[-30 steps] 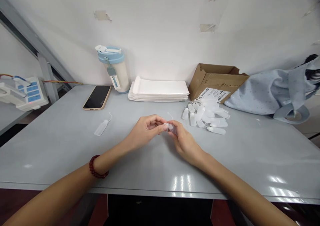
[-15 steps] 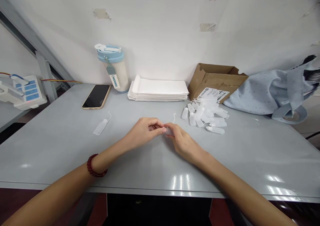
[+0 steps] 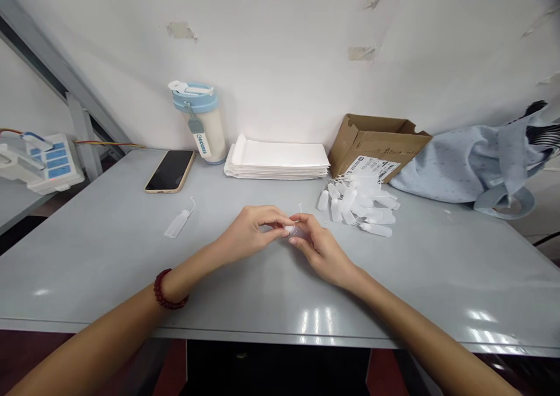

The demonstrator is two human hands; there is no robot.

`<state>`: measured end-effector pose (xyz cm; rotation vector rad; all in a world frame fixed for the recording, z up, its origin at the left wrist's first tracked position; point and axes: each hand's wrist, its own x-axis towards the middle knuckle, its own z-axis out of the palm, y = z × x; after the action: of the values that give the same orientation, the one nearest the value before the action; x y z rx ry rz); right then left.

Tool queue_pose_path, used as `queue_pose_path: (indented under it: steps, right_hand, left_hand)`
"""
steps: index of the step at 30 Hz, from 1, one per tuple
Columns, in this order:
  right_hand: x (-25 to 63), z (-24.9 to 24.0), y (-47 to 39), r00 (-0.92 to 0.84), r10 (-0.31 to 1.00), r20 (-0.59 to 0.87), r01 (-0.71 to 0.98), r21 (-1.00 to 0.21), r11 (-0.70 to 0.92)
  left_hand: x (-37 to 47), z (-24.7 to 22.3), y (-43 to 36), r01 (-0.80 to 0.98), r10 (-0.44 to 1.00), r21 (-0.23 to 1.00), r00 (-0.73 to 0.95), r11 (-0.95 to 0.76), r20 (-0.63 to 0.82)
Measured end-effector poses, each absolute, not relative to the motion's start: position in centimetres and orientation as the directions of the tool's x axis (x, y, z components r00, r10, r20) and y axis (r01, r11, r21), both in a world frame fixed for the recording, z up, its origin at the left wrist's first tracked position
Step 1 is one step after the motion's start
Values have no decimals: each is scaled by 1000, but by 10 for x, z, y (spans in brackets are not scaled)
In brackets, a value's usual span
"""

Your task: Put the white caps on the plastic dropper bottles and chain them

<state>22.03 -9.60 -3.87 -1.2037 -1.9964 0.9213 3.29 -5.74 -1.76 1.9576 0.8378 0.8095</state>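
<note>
Above the middle of the grey table, my left hand [image 3: 258, 231] pinches a small whitish translucent piece [image 3: 290, 229] between thumb and fingertips. My right hand [image 3: 318, 247] meets it from the right, its fingers curved round the other side of the same piece, which they partly cover. A thin white string end pokes up behind my right fingers. One flat translucent tag [image 3: 177, 224] with a string lies to the left of my hands. A heap of similar tags [image 3: 350, 200] lies to the right, in front of a cardboard box [image 3: 380, 145].
Along the wall stand a blue-lidded tumbler [image 3: 207, 128] and a stack of white envelopes [image 3: 280, 160]. A phone [image 3: 170, 171] lies at the back left. A light blue fabric bag [image 3: 455, 163] rests at the right. A power strip [image 3: 55, 163] is at the far left.
My right fingers have shifted slightly round the piece, and the thumb and forefinger are further apart. More of the translucent piece shows between my hands. The whole view has moved a little.
</note>
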Motion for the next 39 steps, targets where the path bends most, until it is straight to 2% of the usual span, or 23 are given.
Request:
queue_pose_path:
  steps: [4,8,12,14,17,20,24,27,29,31,34,39]
  right_hand:
    - [223,-45,-94,-379,891,251,548,-715,434]
    - [224,-52,-93,-418,850,322,616,-587,525]
    - [223,-55,-95,-466,812,351,624,-519,583]
    - [222,-52,-97,-471,818,329,608,-550,572]
    - [221,-44,-98,-461,856,235,571,-660,489]
    - [220,-35,-98,-452,879,153,502,-770,393]
    - [222,-29,-97,-431,898,83,436,-852,288]
    - [225,-29,-95,-439,898,18,348,-918,189]
    - [226,-29,-94,-454,891,-9,279,-951,133]
    - [226,-28,-94,-455,891,-7,278,-951,134]
    - [224,-28,-97,-448,891,70,392,-880,266]
    - [221,-35,-100,-529,833,163,505,-728,464]
  left_hand:
    - [30,-14,-55,325,869,921,494,-215,28]
    - [31,-14,-55,385,837,910,540,-156,-85]
    - [33,-16,-58,390,825,910,554,-139,-111]
    - [33,-15,-60,384,811,909,577,-166,-96]
    - [33,-16,-60,375,791,880,612,-292,2]
    - [32,-18,-60,381,758,801,638,-463,135]
    - [32,-21,-60,366,683,670,669,-646,292]
    - [32,-23,-61,322,633,627,682,-710,367]
    - [31,-23,-60,300,641,656,673,-693,369]
    - [31,-20,-59,289,693,745,653,-601,305]
    - [30,-14,-58,309,775,866,618,-392,130]
    - [32,-11,-58,438,801,864,594,-249,-70]
